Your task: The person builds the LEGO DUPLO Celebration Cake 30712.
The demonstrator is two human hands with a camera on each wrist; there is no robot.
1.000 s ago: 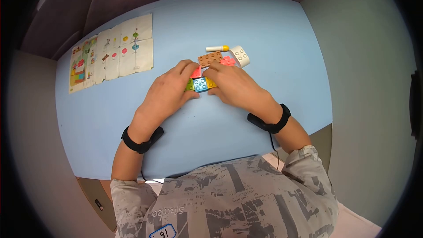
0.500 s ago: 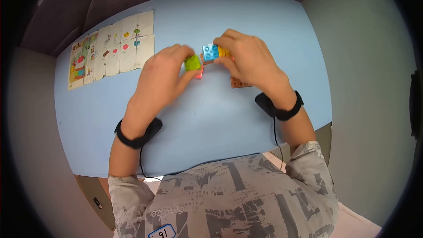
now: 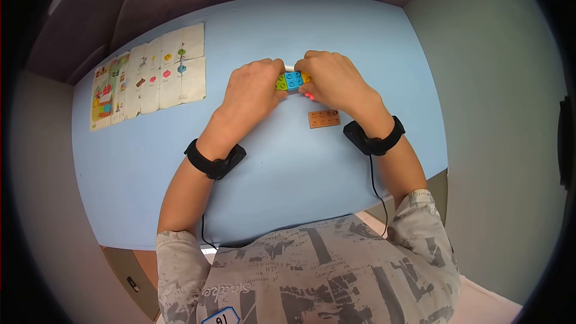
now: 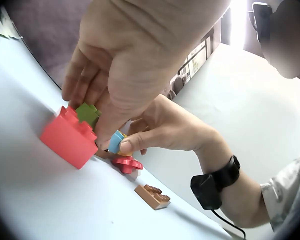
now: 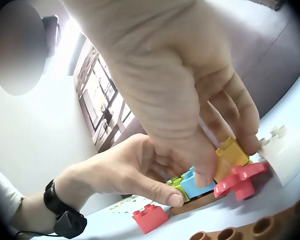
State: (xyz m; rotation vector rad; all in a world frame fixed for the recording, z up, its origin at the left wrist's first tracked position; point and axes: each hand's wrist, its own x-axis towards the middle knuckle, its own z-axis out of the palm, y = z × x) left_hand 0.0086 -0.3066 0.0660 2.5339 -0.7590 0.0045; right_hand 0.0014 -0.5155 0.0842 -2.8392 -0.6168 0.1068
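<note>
In the head view, my left hand pinches a green brick, which sits beside a blue brick. My right hand grips a yellow brick at the other end of this row, its thumb by the blue brick. The right wrist view shows a brown plate under the row and a pink flower piece beside the yellow brick. A red brick stands near my left fingers in the left wrist view; my left hand hides it in the head view.
A second brown plate lies nearer my body. A white curved brick stands beyond my right fingers. At the table's left lies an unfolded picture sheet. Part of a white stick shows behind the bricks.
The blue and yellow bricks have moved away from my body with my right hand. The green brick, apart from them half a second ago, has come rightward beside the blue one.
</note>
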